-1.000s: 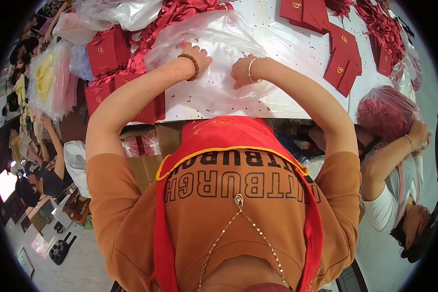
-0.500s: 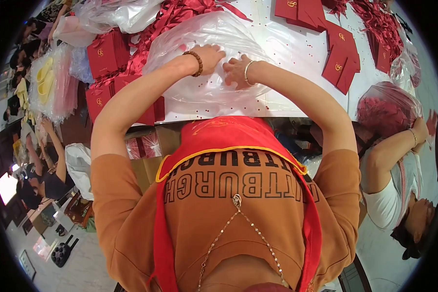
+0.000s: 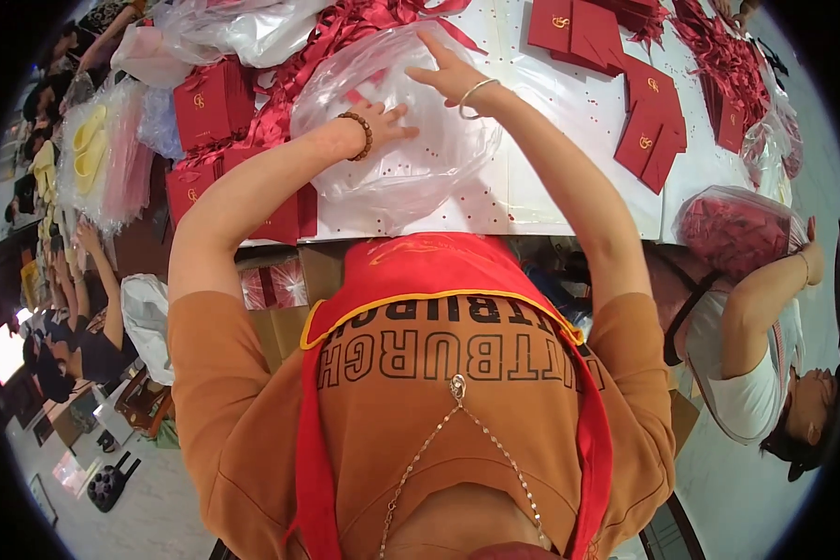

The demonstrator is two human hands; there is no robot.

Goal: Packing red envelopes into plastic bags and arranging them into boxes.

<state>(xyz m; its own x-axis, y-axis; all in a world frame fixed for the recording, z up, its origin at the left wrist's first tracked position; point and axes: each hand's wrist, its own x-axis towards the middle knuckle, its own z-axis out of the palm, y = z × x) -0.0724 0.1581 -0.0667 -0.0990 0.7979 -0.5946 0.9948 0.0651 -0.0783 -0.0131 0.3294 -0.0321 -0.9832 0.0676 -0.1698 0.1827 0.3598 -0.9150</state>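
Note:
A clear plastic bag (image 3: 418,182) lies loosely spread on the white table (image 3: 541,173) in front of me. My left hand (image 3: 383,129), with a beaded bracelet at the wrist, rests on the bag with its fingers apart. Farther off, near the bag's far right edge, my right hand (image 3: 455,77) has its fingers stretched out; a bangle circles that wrist. Neither hand grips anything. Heaped red ribbons (image 3: 331,47) lie beyond and left of the bag.
Red paper bags (image 3: 213,107) are stacked at the left, and more red bags (image 3: 649,121) lie at the right. Small red dots are scattered over the table. At the far right a person (image 3: 756,336) handles a plastic bag of red items (image 3: 733,224).
My right hand has moved away from me and its fingers have spread. The left has come slightly nearer. The plastic bag has sunk and shifted. The person at right has shifted.

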